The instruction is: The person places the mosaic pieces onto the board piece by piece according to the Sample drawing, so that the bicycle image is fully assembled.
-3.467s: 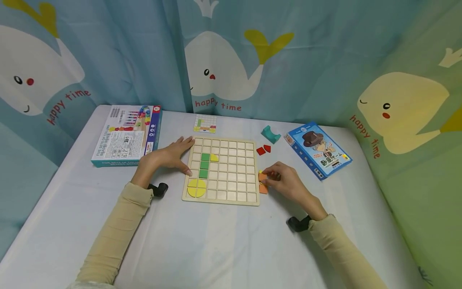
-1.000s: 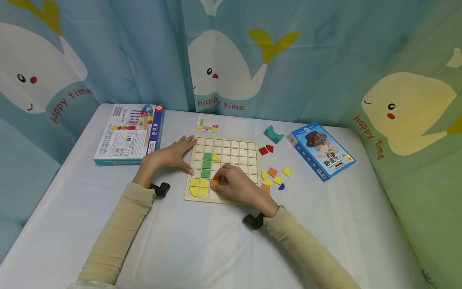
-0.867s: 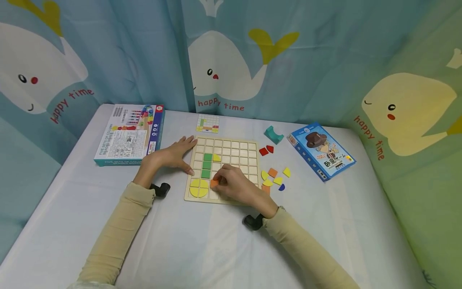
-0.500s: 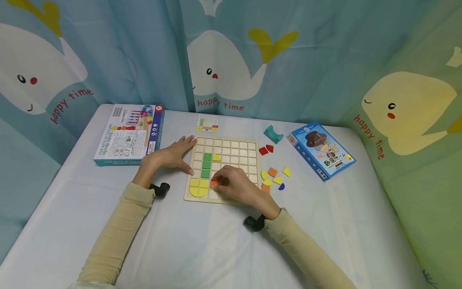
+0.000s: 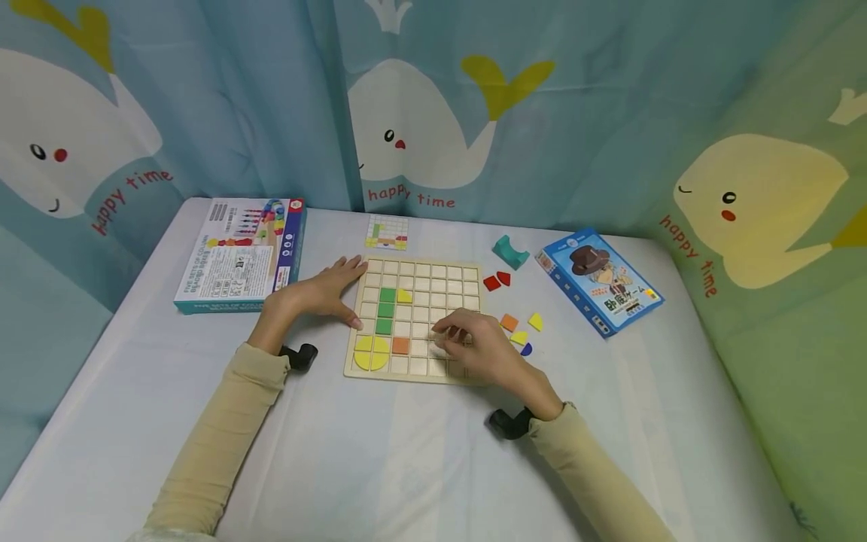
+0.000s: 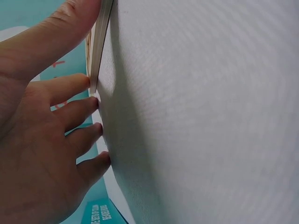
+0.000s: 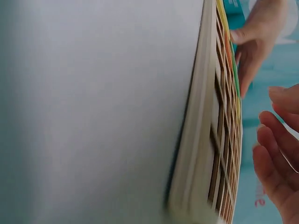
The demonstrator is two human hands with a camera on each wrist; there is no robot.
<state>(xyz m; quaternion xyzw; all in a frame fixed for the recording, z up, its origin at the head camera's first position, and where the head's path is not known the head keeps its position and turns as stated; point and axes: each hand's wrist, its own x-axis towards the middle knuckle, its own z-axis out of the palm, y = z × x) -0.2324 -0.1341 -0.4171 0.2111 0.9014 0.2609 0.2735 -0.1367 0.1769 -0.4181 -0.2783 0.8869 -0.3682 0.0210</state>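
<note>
A wooden grid board (image 5: 436, 286) lies on the white table. Several tiles sit in its cells: a yellow circle of quarter pieces (image 5: 371, 353), a column of green squares (image 5: 385, 309), a yellow quarter piece (image 5: 404, 296) and an orange square (image 5: 400, 345). My left hand (image 5: 323, 293) is spread along the board's left edge, thumb and fingertips touching it. Over the lower right cells hovers my right hand (image 5: 484, 346), fingers loosely bent with nothing between them; the right wrist view shows its fingertips (image 7: 265, 135) raised off the grid.
Right of the board lie an orange square (image 5: 509, 322), yellow pieces (image 5: 536, 322), a blue piece (image 5: 527, 349) and red pieces (image 5: 491, 283). Behind are a pattern card (image 5: 387, 232), a teal curved block (image 5: 510, 252), a blue game box (image 5: 600, 282) and a bead box (image 5: 240, 256).
My right hand brought an orange square from the right-hand pile to the cell beside the yellow circle, let it go and moved back right. The left hand stayed at the board's edge.
</note>
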